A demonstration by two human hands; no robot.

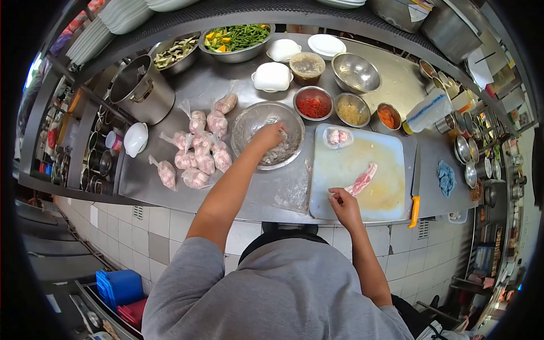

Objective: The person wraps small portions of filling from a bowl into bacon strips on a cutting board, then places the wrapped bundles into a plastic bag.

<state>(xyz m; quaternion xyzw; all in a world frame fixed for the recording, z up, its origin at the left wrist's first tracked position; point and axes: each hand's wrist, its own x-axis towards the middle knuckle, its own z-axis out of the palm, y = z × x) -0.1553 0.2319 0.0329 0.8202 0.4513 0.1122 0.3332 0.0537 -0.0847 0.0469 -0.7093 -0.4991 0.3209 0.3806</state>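
Observation:
My left hand (271, 137) reaches into a wide metal bowl (240, 126) of clear, crumpled plastic that looks like bags. Its fingers are drawn together over the plastic; what they pinch is hidden. My right hand (345, 207) is at the near edge of a pale cutting board (385, 195), its fingers closed at the lower end of a strip of raw, fatty meat (362, 178). Farther up the board sits a small clear tub of rolled meat pieces (338, 136). Several knotted bags of raw meat (203, 161) lie left of the bowl.
A yellow-handled knife (416, 195) lies along the board's right side, with a blue cloth (446, 178) beyond. Behind stand bowls of chopped red pepper (312, 106), a yellowish paste (351, 112) and something orange (388, 118). A tall pot (144, 93) stands at left; a shelf (238, 14) overhangs the back.

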